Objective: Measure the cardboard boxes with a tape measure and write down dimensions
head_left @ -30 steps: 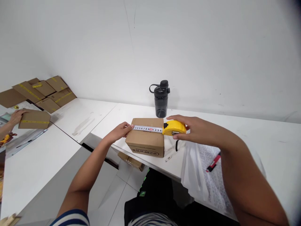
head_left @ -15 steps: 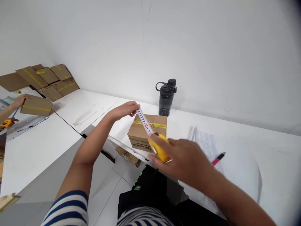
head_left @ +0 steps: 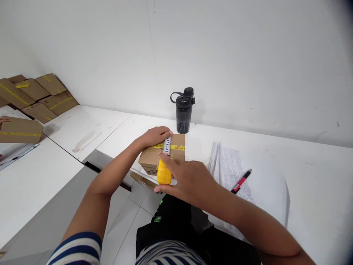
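A small cardboard box (head_left: 176, 154) with a strip of yellow tape across its top sits at the near edge of the white table (head_left: 311, 176). My right hand (head_left: 190, 180) grips a yellow tape measure (head_left: 164, 171) at the front edge of the box. From its case the white numbered blade (head_left: 167, 144) runs away from me over the box top, crossing the yellow strip. At the far edge of the box my left hand (head_left: 156, 136) pinches the blade's free end, the fingers resting over that side.
A dark shaker bottle (head_left: 184, 114) stands behind the box. To the right lie written papers (head_left: 234, 165) with a red and black pen (head_left: 241, 181) on top. Taped cartons (head_left: 60, 101) are stacked far left, where another person's hand (head_left: 3, 119) touches a box (head_left: 20, 130).
The blade has swung from lying left to right across the box to running front to back. My right hand brought the case round to the front; my left hand moved to the far edge.
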Demonstrator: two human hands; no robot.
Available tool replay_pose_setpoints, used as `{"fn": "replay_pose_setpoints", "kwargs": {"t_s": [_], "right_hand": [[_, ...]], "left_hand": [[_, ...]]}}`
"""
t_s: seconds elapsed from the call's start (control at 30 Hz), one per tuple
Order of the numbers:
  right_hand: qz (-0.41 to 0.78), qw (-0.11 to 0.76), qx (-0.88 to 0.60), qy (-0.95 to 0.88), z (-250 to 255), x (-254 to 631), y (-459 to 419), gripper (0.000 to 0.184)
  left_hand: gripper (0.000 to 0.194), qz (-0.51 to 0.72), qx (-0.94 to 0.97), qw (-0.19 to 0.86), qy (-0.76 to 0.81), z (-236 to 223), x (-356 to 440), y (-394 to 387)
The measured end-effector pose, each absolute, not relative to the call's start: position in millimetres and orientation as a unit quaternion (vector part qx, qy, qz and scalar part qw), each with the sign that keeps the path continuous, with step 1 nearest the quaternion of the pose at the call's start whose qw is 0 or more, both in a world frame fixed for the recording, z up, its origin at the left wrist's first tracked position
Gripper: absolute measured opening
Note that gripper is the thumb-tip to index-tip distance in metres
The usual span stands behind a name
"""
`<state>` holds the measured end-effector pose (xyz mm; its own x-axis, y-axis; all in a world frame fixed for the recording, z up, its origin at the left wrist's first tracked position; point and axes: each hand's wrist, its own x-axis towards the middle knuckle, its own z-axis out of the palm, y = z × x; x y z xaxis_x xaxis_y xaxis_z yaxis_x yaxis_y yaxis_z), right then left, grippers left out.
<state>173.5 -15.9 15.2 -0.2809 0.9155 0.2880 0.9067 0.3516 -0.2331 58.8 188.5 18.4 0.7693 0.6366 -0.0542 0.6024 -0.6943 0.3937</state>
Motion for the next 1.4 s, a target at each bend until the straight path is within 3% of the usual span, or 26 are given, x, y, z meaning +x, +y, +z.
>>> {"fn": "replay_pose_setpoints", "kwargs": {"t_s": [0.17, 0.63, 1.03, 1.27, 1.4], "right_hand": [[-0.063, 0.252, -0.566, -0.782, 7.4, 176.0, -6.8, 0.083], [-0.055, 0.329, -0.497, -0.801, -0.9, 172.3, -4.2, 0.077], [0.065, 0.423, -0.464, -0.776, -1.5, 182.0, -1.8, 0.076], [0.039, 0.446, -0.415, -0.792, -9.9, 180.1, 1.5, 0.074], [0.053, 0.416, -0.439, -0.795, -6.3, 181.6, -1.2, 0.071]], "left_hand": [[0.045, 0.069, 0.918, 0.214, 0.327, 16.9, 60.5, 188.3], [0.046, 0.078, 0.913, 0.215, 0.339, 17.6, 61.1, 184.0], [0.044, 0.067, 0.914, 0.229, 0.328, 14.4, 64.3, 181.7], [0.044, 0.070, 0.919, 0.237, 0.307, 12.0, 66.0, 185.3], [0.043, 0.070, 0.917, 0.244, 0.306, 11.8, 66.0, 186.0]]}}
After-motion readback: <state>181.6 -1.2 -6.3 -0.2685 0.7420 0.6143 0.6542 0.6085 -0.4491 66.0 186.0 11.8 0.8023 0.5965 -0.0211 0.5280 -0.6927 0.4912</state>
